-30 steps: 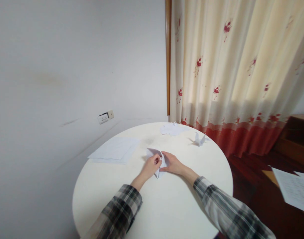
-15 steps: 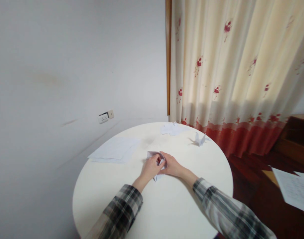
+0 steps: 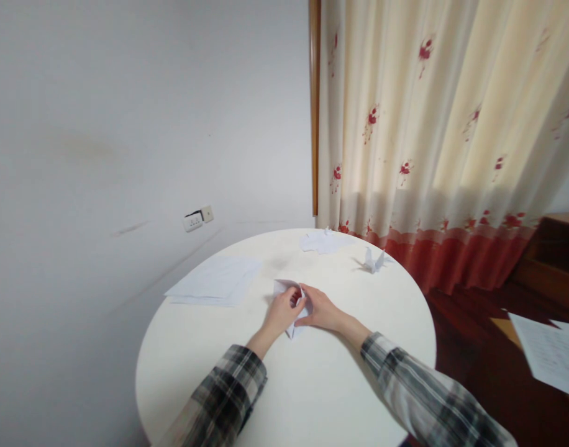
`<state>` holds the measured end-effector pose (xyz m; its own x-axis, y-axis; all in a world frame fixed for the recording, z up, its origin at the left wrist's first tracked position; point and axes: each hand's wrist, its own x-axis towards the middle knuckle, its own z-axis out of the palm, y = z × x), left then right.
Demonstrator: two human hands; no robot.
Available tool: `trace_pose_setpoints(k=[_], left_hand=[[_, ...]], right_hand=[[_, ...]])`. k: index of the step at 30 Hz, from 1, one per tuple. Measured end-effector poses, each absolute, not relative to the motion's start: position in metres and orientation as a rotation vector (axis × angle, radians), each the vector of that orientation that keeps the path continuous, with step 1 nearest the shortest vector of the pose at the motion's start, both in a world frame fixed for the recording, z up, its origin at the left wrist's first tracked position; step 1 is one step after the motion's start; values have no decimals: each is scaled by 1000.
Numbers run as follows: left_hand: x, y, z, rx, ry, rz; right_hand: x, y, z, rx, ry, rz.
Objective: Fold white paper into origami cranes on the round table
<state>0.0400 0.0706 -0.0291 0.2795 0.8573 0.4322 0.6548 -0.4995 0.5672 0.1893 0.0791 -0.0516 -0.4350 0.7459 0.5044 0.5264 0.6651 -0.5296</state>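
A partly folded piece of white paper [image 3: 291, 331] stands on the round white table [image 3: 303, 391], between my two hands. My left hand [image 3: 281, 310] has its fingers curled and closed on the paper's left and middle part. From the right, my right hand [image 3: 320, 309] grips the paper's right edge between thumb and fingers. One pointed flap sticks up behind the hands, and another point shows below them. The inner folds are mostly hidden by my fingers.
White sheets [image 3: 217, 279] lie stacked at the table's left. A folded paper crane [image 3: 374, 261] stands at the right rear. More paper pieces [image 3: 322, 241] lie at the far edge. Papers [image 3: 548, 351] sit on a lower surface at right; a curtain [image 3: 433, 136] hangs behind.
Both hands keep their hold on the paper. My left hand has shifted slightly left, and a little more of the paper shows between and below the hands.
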Motion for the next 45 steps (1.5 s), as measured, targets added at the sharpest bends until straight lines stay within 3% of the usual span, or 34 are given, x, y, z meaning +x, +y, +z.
trace_pose_setpoints(k=[29, 45], left_hand=[[37, 76, -33, 2235, 1122, 945], [37, 81, -34, 2207, 1354, 834]], right_hand=[[197, 84, -49, -1120, -2136, 413], [198, 79, -43, -1069, -2137, 461]])
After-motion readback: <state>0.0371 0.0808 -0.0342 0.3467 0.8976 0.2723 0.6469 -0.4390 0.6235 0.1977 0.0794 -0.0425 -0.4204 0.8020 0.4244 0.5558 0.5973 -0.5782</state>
